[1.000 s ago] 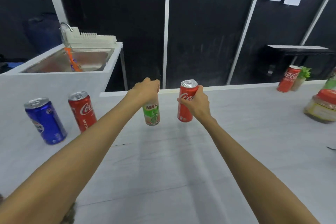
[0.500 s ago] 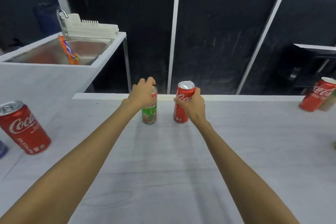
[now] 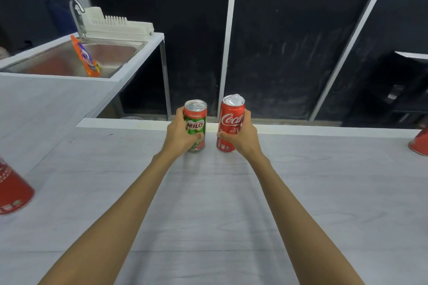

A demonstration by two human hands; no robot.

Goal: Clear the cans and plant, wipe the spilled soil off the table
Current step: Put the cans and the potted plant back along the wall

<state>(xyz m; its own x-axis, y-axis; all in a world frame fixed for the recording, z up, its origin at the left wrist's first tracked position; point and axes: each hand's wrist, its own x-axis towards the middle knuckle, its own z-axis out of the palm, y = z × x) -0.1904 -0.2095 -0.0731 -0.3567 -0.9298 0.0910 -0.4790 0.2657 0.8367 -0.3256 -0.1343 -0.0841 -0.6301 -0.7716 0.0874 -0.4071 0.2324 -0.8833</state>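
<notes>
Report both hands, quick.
Left hand: closed on the Milo can.
Right hand: closed on the Coke can.

A slim green Milo drink can point(image 3: 195, 122) is gripped upright by the left hand point(image 3: 179, 134). A slim red Coca-Cola can point(image 3: 231, 115) is gripped upright by the right hand point(image 3: 244, 137), with fingers point(image 3: 247, 116) curled round its side. The two cans are held side by side, just apart, near the far edge of the pale grey wood-grain tabletop point(image 3: 208, 210). A second red can point(image 3: 11, 192) is cut off at the left border and a third red can point(image 3: 419, 143) at the right. An orange packet point(image 3: 85, 58) is seen leaning in a steel sink point(image 3: 115, 52) at the back left.
</notes>
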